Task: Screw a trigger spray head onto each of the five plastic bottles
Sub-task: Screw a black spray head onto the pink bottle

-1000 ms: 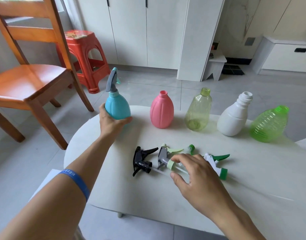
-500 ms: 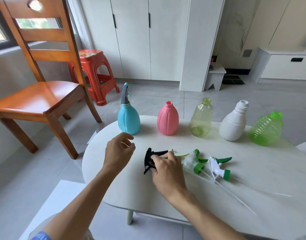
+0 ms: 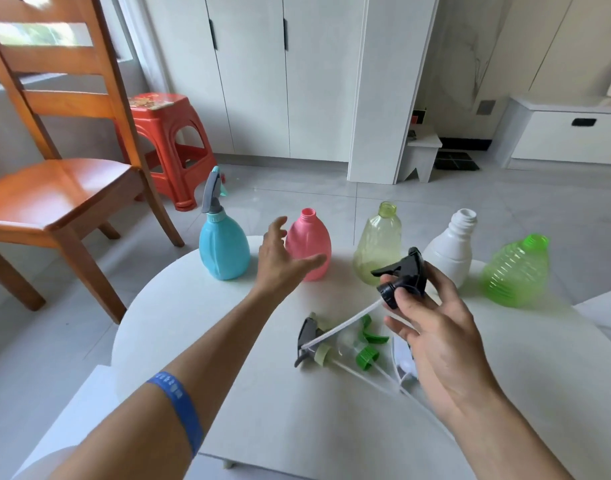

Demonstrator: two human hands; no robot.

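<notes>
Five bottles stand in a row on the white table [image 3: 200,327]. The blue bottle [image 3: 223,247] at the left carries a grey spray head. The pink bottle [image 3: 311,237], pale yellow-green bottle [image 3: 378,244], white bottle [image 3: 451,251] and bright green bottle [image 3: 515,271] have bare necks. My left hand [image 3: 280,261] is open, fingers spread right in front of the pink bottle. My right hand [image 3: 432,327] holds the black spray head [image 3: 402,275] in the air, its white tube slanting down to the left. Three more spray heads [image 3: 338,344] lie on the table below.
A wooden chair [image 3: 55,188] stands left of the table, with a red plastic stool [image 3: 165,140] behind it. White cabinets line the far wall. A small white step stool [image 3: 420,155] sits on the tiled floor beyond the table.
My right hand picked the black spray head off the table and lifted it up to the right. My left hand moved from near the heads forward to the pink bottle.
</notes>
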